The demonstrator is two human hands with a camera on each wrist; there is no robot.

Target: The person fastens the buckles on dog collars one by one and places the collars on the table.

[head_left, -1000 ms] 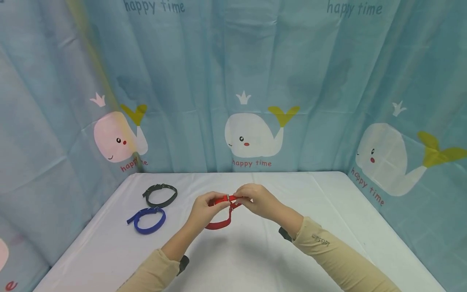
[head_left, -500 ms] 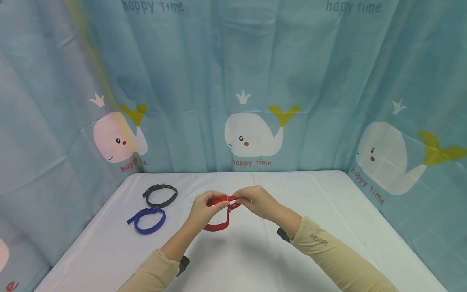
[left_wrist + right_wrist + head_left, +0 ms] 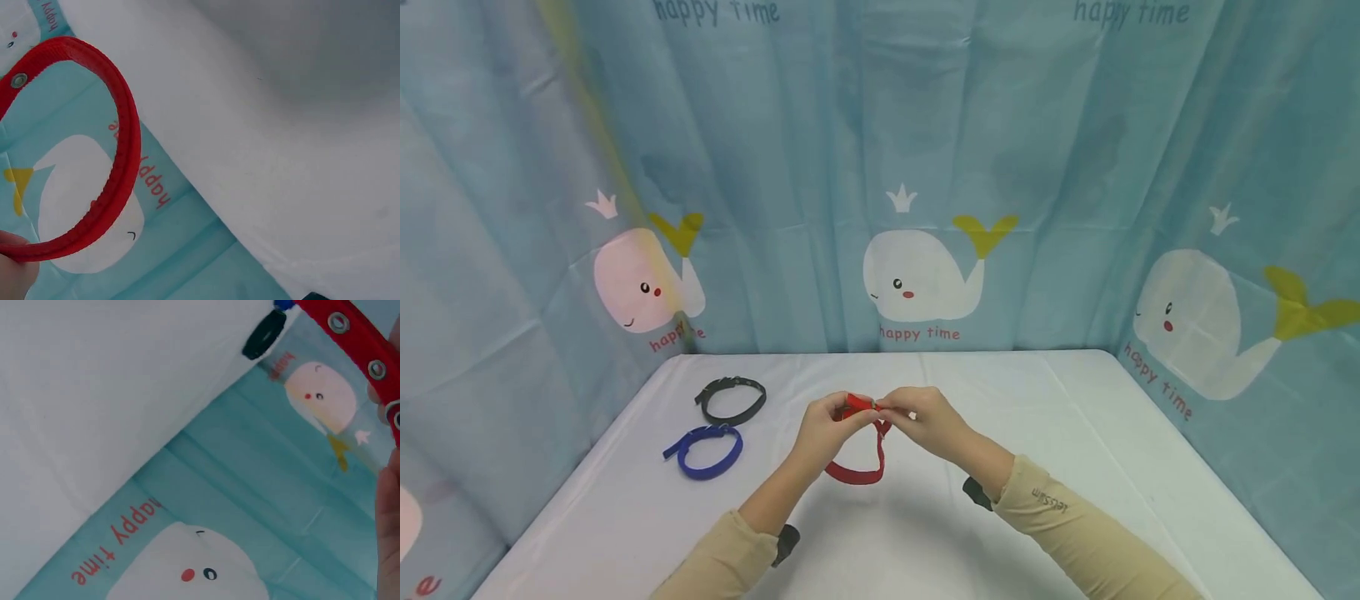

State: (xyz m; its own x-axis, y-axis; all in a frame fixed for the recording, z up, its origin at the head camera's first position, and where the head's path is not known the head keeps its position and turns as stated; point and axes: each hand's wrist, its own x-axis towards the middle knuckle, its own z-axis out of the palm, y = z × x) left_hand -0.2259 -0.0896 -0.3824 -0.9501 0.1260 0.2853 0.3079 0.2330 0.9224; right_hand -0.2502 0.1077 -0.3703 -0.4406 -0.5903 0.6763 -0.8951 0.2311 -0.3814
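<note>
A red collar (image 3: 857, 477) with metal eyelets is held up over the table between both hands, its loop hanging below them. My left hand (image 3: 820, 429) pinches the band near the buckle between thumb and fingers. From the other side my right hand (image 3: 931, 421) pinches the strap by the buckle, fingertips right against the left thumb. The left wrist view shows the collar's loop (image 3: 129, 137) with a fingertip at its lower end. Eyelets line the strap (image 3: 357, 345) in the right wrist view; the buckle itself is mostly covered by fingers.
On the left of the white table (image 3: 1037, 467) lie a blue collar (image 3: 706, 475) and, behind it, a black collar (image 3: 751, 413), both looped. A blue curtain (image 3: 790, 167) printed with whales surrounds the table at the back and sides.
Both hands have drawn closer together at the buckle. A piece of red strap now sticks up above the left fingers, and the hanging loop sits slightly lower.
</note>
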